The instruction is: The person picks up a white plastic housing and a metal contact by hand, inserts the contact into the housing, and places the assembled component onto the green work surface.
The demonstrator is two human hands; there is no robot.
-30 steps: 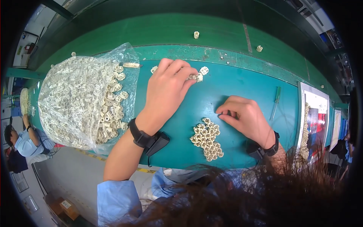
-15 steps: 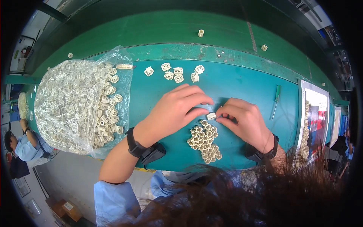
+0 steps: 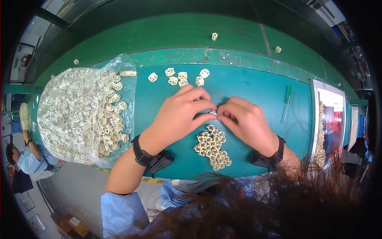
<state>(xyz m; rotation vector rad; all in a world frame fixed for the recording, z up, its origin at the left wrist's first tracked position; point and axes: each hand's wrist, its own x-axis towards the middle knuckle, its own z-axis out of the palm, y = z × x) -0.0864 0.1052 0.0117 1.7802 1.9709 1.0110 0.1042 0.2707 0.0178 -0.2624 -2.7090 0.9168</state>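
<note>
A small cream plastic part [image 3: 213,113], mostly hidden by fingers, is pinched at the fingertips of my left hand [image 3: 181,111]. My right hand [image 3: 248,121] meets it from the other side, thumb and fingers closed in a pinch; a thin sliver shows at its tips, too small to name. Just below both hands, a cluster of cream plastic parts [image 3: 212,148] stands on end, packed close together. Beyond my left hand, several loose cream parts [image 3: 182,76] lie scattered on the teal work surface [image 3: 246,81].
A large clear plastic bag [image 3: 71,115] full of cream parts opens toward me at the left. On the right lie a green-handled screwdriver [image 3: 287,101] and a white-framed board [image 3: 316,119]. Single parts sit on the green strip [image 3: 175,34] behind. Another person [image 3: 30,157] sits far left.
My hands have come together and moved slightly away from me. The part that showed at my right fingertips is now between both hands, mostly covered.
</note>
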